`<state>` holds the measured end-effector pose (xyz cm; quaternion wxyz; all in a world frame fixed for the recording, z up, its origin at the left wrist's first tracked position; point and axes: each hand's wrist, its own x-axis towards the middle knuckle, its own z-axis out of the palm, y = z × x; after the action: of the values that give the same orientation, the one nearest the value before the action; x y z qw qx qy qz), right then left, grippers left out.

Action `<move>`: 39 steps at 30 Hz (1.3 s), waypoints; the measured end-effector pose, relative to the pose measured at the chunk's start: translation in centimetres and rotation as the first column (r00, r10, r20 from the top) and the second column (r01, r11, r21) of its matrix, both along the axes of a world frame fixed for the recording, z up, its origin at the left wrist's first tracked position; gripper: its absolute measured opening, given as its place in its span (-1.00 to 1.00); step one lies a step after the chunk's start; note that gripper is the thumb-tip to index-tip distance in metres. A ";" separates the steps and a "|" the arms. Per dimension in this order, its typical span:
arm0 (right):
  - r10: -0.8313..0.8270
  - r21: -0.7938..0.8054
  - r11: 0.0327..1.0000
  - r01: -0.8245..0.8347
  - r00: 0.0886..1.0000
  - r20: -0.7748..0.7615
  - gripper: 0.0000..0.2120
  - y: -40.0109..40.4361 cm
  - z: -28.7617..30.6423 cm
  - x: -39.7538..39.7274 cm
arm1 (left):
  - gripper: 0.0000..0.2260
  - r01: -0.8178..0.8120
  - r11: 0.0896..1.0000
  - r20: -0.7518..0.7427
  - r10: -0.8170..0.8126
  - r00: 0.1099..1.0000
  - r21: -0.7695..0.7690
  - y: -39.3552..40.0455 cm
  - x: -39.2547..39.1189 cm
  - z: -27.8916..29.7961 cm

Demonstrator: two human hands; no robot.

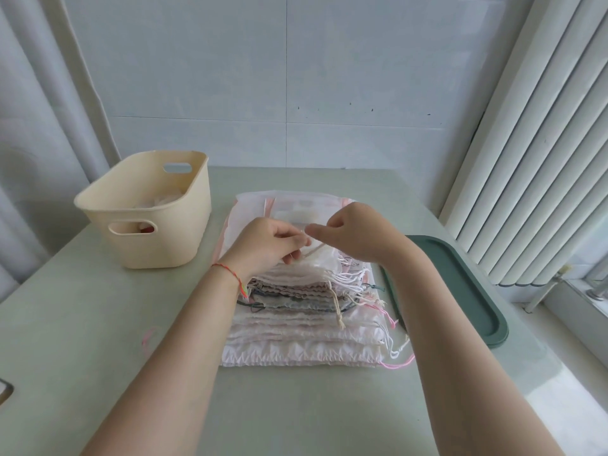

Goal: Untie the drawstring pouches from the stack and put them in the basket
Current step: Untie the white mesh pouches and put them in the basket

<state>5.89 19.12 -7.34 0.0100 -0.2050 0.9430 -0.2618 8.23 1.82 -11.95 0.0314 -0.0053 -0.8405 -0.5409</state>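
The top pouch (306, 210) is kept on the stack (296, 311), right of the basket (144, 209). Its tan cord (317, 249) is pinched by the left hand (266, 245) and the right hand (355, 235); the cord runs toward the right hand.

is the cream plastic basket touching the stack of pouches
Apart. The head view shows a strip of bare table between the cream plastic basket and the stack of white fabric drawstring pouches.
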 end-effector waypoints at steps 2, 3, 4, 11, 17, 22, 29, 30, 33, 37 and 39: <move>-0.001 -0.191 0.981 0.022 0.994 0.110 -0.51 0.0 0.0 -0.1 | -0.91 0.040 0.999 0.002 -0.040 0.999 -0.012 0.1 0.0 0.1; 0.010 -0.331 0.943 0.045 0.987 0.162 -0.53 -0.2 0.0 -0.2 | -0.91 0.062 0.998 -0.004 -0.062 0.998 -0.023 0.1 0.0 0.2; 0.041 -0.480 0.874 0.069 0.976 0.215 -0.55 -0.3 -0.1 -0.2 | -0.92 0.081 0.996 -0.010 -0.082 0.997 -0.041 0.2 0.0 0.3; 0.249 -0.844 0.529 -0.086 0.967 0.057 -0.80 -1.5 -0.8 -0.2 | -0.72 0.126 0.973 -0.028 -0.134 0.991 -0.193 0.4 0.1 0.5; 0.110 -0.490 0.867 -0.086 0.994 0.020 -0.76 -1.2 -1.4 -0.2 | -0.78 0.080 0.984 0.014 -0.083 0.996 0.161 0.0 0.4 0.6; 0.084 -0.310 0.945 -0.109 0.992 -0.092 -0.84 -1.2 -1.8 -0.4 | -0.76 0.046 0.975 0.018 -0.052 0.998 0.218 -0.6 0.3 0.9; 0.029 -0.199 0.978 -0.059 0.988 -0.150 -0.90 -1.4 -1.6 -0.4 | -0.76 0.018 0.980 -0.021 -0.014 1.000 0.198 -0.3 0.5 1.2; 0.029 -0.201 0.978 -0.059 0.988 -0.149 -0.92 -1.4 -1.4 -0.3 | -0.76 0.009 0.978 -0.021 -0.005 1.000 0.208 -0.2 0.5 1.2; 0.012 -0.209 0.977 -0.044 0.988 -0.153 -0.94 -1.4 -1.1 -0.1 | -0.80 -0.034 0.962 -0.006 0.037 0.999 0.270 0.0 0.6 1.3; 0.049 -0.173 0.983 -0.066 0.994 -0.102 -0.89 -1.2 -0.5 0.2 | -0.83 -0.106 0.925 0.018 0.106 0.994 0.364 0.0 0.4 1.2; 0.069 -0.190 0.978 -0.082 0.995 -0.077 -0.93 -1.2 -0.4 0.2 | -0.84 -0.116 0.907 0.025 0.115 0.993 0.405 -0.1 0.3 1.1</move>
<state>6.11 17.91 -7.76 -0.0331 -0.2497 0.9046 -0.3439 8.52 1.72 -10.81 0.0633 0.0512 -0.7087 -0.7008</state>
